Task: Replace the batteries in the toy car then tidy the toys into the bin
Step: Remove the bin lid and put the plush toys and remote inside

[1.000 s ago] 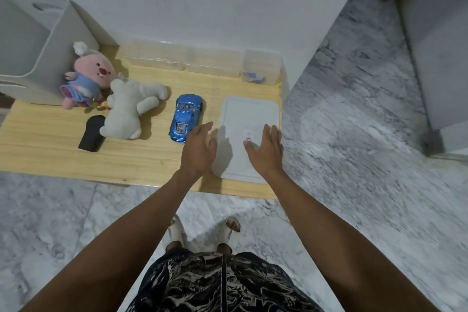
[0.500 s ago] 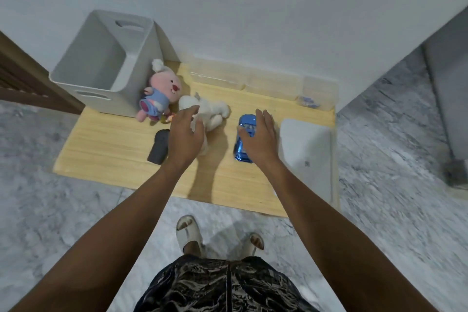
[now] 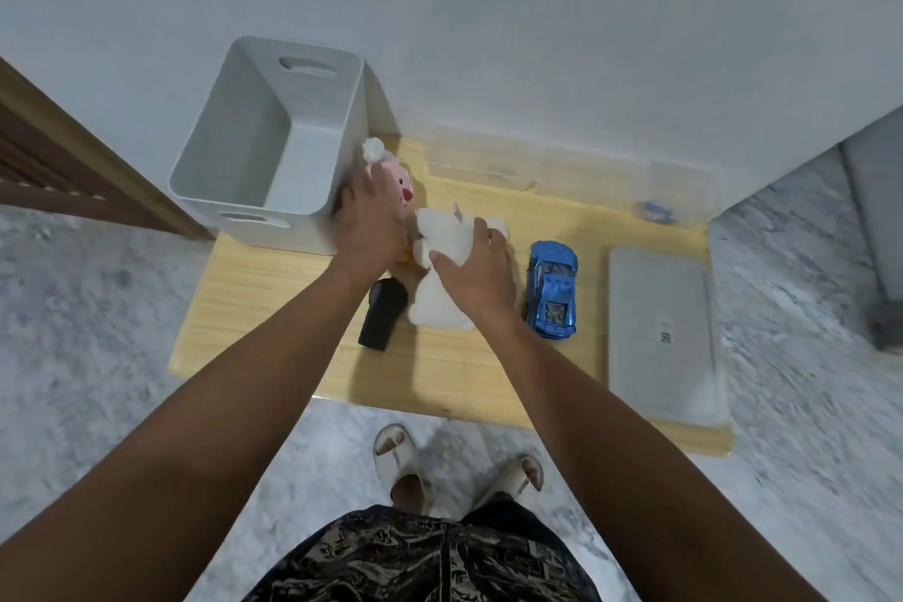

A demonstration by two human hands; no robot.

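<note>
Low light-wood desk (image 3: pixel 273 303) against white wall, marble floor around it. Grey plastic bin (image 3: pixel 273 147) with cut-out handles sits at the desk's far left corner, nothing visible inside. Left hand (image 3: pixel 371 225) is down over the pink plush doll with white ear tuft (image 3: pixel 398 183), right beside the bin's right wall; fingers spread across the doll's body, blurred, cannot tell if the grip is closed. Right hand (image 3: pixel 476 269) is on the white plush bear (image 3: pixel 442 269), fingers curled around its upper body, thumb on the near side, so it has hold of it; bear still touches the desk. The two plush toys touch each other. Small black oblong remote-like block (image 3: pixel 383 320) lies near the front edge, just left of the bear, under the left forearm. Shiny blue toy car (image 3: pixel 552 288) rests on its wheels mid-desk, just right of the right hand, not touched. Flat translucent white plastic lid (image 3: pixel 659 332) lies along the desk's right edge. Row of clear plastic boxes (image 3: pixel 562 166) runs along the back edge, something small and blue in the rightmost one. Person's feet in white slippers (image 3: pixel 396 455) visible below the front edge.
</note>
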